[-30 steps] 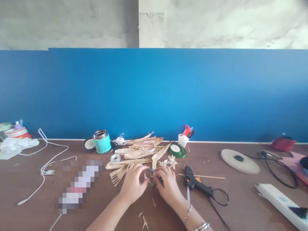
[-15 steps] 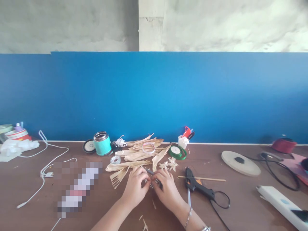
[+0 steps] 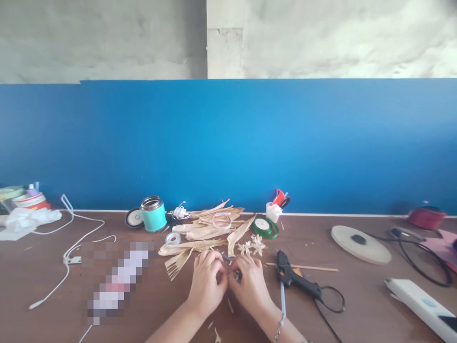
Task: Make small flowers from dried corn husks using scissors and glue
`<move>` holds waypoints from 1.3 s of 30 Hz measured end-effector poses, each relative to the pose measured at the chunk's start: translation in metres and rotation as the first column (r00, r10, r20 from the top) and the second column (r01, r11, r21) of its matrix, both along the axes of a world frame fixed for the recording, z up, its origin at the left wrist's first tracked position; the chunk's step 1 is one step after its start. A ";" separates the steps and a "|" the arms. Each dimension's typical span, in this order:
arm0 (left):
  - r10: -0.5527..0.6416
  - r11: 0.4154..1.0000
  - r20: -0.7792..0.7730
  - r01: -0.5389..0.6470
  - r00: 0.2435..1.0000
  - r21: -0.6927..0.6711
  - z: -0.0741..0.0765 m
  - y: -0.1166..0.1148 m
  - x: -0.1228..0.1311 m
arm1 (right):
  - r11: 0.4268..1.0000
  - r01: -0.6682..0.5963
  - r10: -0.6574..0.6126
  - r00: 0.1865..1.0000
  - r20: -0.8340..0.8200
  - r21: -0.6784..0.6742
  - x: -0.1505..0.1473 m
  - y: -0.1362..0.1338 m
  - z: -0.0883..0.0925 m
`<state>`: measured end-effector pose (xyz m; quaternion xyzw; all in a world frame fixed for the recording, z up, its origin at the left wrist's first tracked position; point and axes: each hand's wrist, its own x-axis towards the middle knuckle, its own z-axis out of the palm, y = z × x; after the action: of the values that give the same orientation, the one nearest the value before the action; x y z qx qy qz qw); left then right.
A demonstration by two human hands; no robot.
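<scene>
My left hand (image 3: 208, 285) and my right hand (image 3: 250, 285) meet low over the table, fingertips curled in pinches close together. What they pinch is small and mostly hidden. A dark grey piece (image 3: 226, 257) shows between the fingers, too small to name. Just beyond the hands lies a pile of dry corn husks (image 3: 205, 232), one strip cut into a fringe (image 3: 177, 264). Star-shaped husk flowers (image 3: 257, 244) rest past my right hand. To its right, a black glue gun (image 3: 298, 276) with a clear glue stick (image 3: 283, 297) lies across a thin wooden stick (image 3: 317, 268).
Behind the husks stand a turquoise jar (image 3: 153, 216), a green ribbon roll (image 3: 264, 226) and a white cup of tools (image 3: 273, 211). A tape roll (image 3: 173, 238) sits left. White cables (image 3: 67, 257) trail at left. At right are a round white disc (image 3: 360, 244) and a power strip (image 3: 421, 302).
The view has shifted slightly. My left fingers have curled tighter, and the pale bits seen between the fingertips earlier are now mostly covered. Both hands stay in about the same place.
</scene>
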<state>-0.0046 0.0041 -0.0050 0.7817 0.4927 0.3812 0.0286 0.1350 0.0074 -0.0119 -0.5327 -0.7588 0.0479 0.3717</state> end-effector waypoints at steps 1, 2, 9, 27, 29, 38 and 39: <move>0.010 1.000 0.000 -0.010 1.000 0.007 0.000 0.000 0.000 | 1.000 0.016 -0.016 1.000 0.007 0.014 0.000 0.001 0.000; 0.025 1.000 0.003 -0.025 1.000 0.016 0.000 0.000 0.000 | 0.999 0.038 -0.039 0.999 0.015 0.027 0.001 0.001 -0.001; 0.112 0.993 0.068 -0.114 0.991 0.028 0.002 0.010 -0.014 | 0.992 0.123 -0.123 0.992 -0.009 0.009 0.014 0.006 0.002; 0.045 0.999 -0.015 -0.046 0.999 -0.017 -0.003 0.003 -0.001 | 0.992 -0.099 0.100 0.995 -0.005 0.075 0.002 -0.001 0.003; 0.103 0.995 -0.015 -0.103 0.995 -0.016 -0.005 0.006 -0.005 | 0.992 -0.061 0.065 0.997 -0.030 0.110 0.002 0.000 0.002; 0.058 0.998 0.075 -0.059 0.995 0.006 0.007 0.014 -0.025 | 0.997 -0.061 0.063 0.997 -0.040 0.042 0.013 0.005 0.003; 0.011 1.000 0.071 -0.010 0.997 -0.011 0.008 0.012 -0.022 | 0.997 -0.075 0.076 0.996 -0.042 0.031 0.012 0.005 0.004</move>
<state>-0.0266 0.0159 0.0034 0.7649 0.4975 0.4063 0.0480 0.1472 0.0125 -0.0081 -0.4968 -0.7709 0.0623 0.3937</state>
